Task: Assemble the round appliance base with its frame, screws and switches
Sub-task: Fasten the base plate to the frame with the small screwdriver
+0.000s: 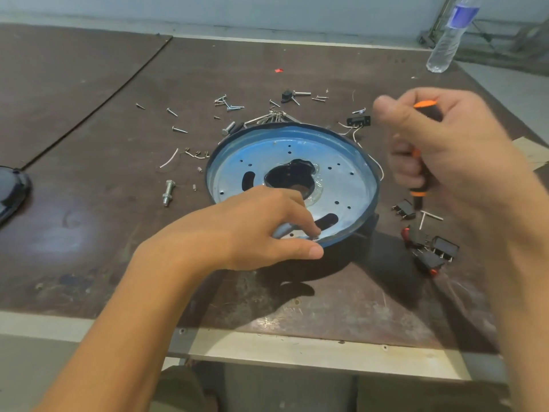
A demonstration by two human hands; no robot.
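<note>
The round base [341, 162], a blue-rimmed metal disc with a dark centre hole and several small holes, lies mid-table. My left hand [261, 227] reaches over its near rim, fingertips pinching a small screw [315, 238] against the plate. To the right of the disc, my right hand [445, 150] grips an orange-and-black screwdriver [421, 179] upright, tip pointing down above the table. Black rocker switches [433, 248] with red parts lie to the right. Another black switch [359, 121] with white wires sits behind the disc.
Loose screws [228, 105], bolts [168, 192] and wire bits are scattered behind and left of the disc. A water bottle [448, 37] stands at the far right corner. A dark round part [12, 188] sits at the left edge. The table's front edge [297, 349] is near me.
</note>
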